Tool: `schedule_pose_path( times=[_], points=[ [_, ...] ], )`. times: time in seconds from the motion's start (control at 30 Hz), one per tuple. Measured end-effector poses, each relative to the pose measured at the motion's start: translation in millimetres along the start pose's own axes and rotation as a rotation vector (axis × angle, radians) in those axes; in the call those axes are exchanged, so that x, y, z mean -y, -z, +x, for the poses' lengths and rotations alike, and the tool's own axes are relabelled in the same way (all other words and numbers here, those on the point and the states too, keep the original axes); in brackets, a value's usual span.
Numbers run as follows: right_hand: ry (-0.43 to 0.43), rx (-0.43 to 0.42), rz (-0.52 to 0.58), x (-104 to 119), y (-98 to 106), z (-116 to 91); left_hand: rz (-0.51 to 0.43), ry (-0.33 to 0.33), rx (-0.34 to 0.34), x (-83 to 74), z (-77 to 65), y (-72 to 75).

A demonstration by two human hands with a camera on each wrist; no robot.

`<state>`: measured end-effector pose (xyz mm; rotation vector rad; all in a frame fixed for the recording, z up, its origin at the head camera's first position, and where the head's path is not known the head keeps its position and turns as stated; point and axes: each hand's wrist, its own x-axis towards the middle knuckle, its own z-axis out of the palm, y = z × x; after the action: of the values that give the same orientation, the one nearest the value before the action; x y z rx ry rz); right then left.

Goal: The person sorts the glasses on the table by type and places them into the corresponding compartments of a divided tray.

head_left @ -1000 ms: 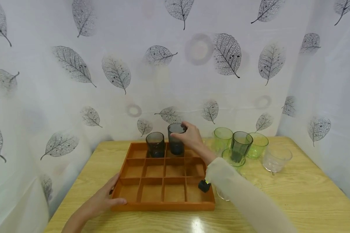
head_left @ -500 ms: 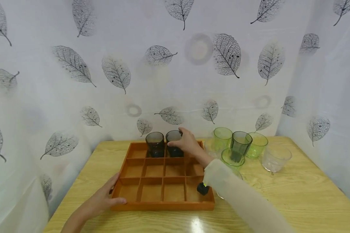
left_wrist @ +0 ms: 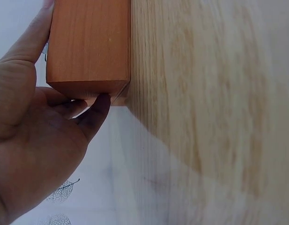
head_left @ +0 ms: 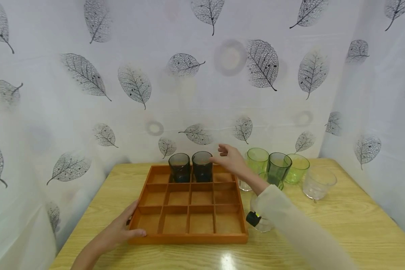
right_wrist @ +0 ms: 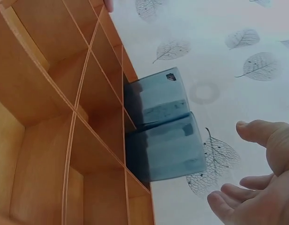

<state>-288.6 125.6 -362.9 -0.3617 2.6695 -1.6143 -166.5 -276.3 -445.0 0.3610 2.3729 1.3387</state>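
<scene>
An orange-brown wooden tray with several square compartments lies on the table. My left hand holds its near left corner, thumb on the front and fingers along the left side; the left wrist view shows the fingers bent against the wood. Two dark grey glasses stand upright side by side in the back row: the left glass and the right glass. Just right of these, my right hand hovers with nothing in it. In the right wrist view its thumb and fingers are spread, apart from the nearer glass.
Right of the tray stand a green glass, a dark glass, another green glass and a clear glass. My right forearm partly covers more clear glasses. A leaf-patterned curtain hangs behind the table.
My right hand lowered the second dark glass into the back row beside the first, let go of it and drew back to the right. My left hand stayed at the tray corner.
</scene>
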Motion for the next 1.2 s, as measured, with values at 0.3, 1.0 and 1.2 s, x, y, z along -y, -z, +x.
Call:
schedule_pose_path(
  times=[0.3,1.0,1.2],
  points=[
    [0.066,0.010,0.055,-7.1,22.5,-15.3,0.014,0.000,-0.003,-0.8,-0.7,-1.2],
    [0.078,-0.025,0.024,-24.5,90.0,-52.4,0.002,0.024,-0.001,-1.9,-0.2,-0.7],
    [0.061,-0.075,-0.063,-34.0,119.4,-63.9,-0.001,0.027,-0.009,-1.1,0.0,-0.3]
  ],
)
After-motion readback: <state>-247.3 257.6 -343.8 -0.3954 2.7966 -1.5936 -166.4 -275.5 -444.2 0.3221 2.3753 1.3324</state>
